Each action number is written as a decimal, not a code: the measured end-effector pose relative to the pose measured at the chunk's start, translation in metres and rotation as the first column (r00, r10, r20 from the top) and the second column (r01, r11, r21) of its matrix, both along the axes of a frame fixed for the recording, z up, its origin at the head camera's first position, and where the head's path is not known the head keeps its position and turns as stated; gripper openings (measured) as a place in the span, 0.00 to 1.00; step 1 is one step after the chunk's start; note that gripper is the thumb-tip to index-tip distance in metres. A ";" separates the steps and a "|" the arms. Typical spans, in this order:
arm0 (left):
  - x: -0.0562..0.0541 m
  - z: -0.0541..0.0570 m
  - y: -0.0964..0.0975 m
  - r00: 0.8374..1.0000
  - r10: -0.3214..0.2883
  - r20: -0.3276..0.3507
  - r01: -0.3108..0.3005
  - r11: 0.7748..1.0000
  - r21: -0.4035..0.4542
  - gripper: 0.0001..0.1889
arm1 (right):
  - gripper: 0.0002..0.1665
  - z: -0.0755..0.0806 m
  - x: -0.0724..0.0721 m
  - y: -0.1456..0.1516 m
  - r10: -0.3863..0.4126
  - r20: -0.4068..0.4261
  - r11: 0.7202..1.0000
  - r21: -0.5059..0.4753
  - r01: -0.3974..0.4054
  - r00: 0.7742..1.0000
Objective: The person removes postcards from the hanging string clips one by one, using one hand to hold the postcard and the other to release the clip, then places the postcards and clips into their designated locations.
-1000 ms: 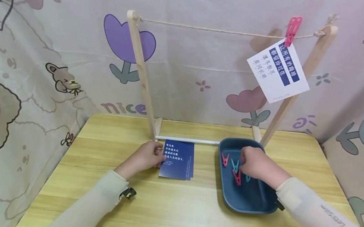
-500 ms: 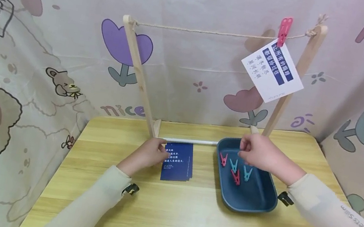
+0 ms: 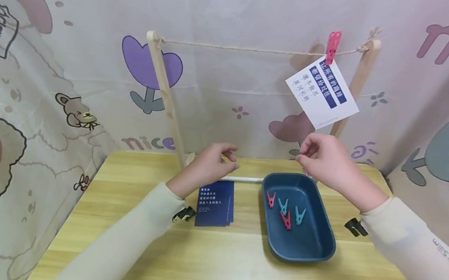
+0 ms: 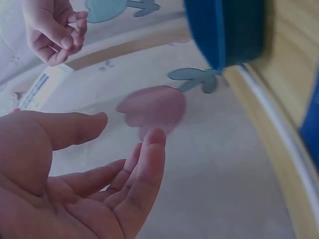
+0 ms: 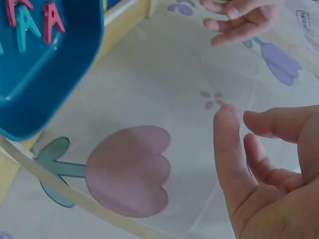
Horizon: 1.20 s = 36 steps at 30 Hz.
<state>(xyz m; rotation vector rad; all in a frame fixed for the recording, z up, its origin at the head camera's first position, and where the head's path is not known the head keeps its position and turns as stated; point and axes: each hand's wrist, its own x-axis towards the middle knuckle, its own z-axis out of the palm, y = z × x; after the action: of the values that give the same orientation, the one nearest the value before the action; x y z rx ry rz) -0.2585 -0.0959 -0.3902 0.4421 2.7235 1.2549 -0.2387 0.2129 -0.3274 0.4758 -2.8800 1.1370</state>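
Observation:
My left hand [image 3: 213,161] is raised over the back of a small stack of dark blue printed cards [image 3: 213,209]. Its thumb and fingers are spread apart and hold nothing, as the left wrist view shows. Above the far end of a dark blue tray [image 3: 298,258] hovers my right hand [image 3: 327,160], loosely bent, with a gap between thumb and forefinger and nothing in it. Pink and teal clothespins, such as a teal clothespin [image 3: 299,215], lie in the tray. A white printed card [image 3: 323,93] hangs tilted from the twine [image 3: 239,48] by a pink clothespin [image 3: 332,47].
The twine is tied between two wooden posts, the left post [image 3: 165,94] and the right post [image 3: 363,74]. A white rod [image 3: 244,179] runs low between them, behind the cards. A patterned cloth [image 3: 232,92] stands behind the wooden table [image 3: 220,276].
My left hand has left the edge of the blue cards and risen to the right. The right hand has lifted out of the tray toward the back. The head view has shifted.

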 end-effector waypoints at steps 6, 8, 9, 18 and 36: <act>-0.005 0.027 0.021 0.999 -0.015 -0.029 0.016 0.998 0.056 0.26 | 0.06 0.016 0.003 0.004 -0.049 -0.034 0.998 -0.048 0.047 0.998; -0.007 0.033 0.027 0.999 -0.018 -0.042 0.021 0.997 0.076 0.25 | 0.07 0.021 0.004 0.004 -0.059 -0.035 0.997 -0.060 0.057 0.998; -0.009 0.036 0.031 0.999 -0.021 -0.047 0.025 0.996 0.087 0.25 | 0.07 0.023 0.004 0.005 -0.063 -0.036 0.996 -0.067 0.061 0.997; -0.020 0.059 0.058 0.995 -0.025 -0.095 0.045 0.975 0.216 0.21 | 0.07 0.044 0.007 0.005 -0.100 -0.099 0.988 -0.126 0.087 0.990; -0.037 0.087 0.099 0.995 -0.023 -0.101 0.061 0.917 0.393 0.25 | 0.08 0.079 0.004 0.008 -0.150 -0.239 0.972 -0.212 0.099 0.959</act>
<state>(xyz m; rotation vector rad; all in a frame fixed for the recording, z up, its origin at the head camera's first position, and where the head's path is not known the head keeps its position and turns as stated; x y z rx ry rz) -0.2951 0.0033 -0.3036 0.6083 2.5067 1.8250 -0.2348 0.2213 -0.2487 0.3928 -2.5093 1.2267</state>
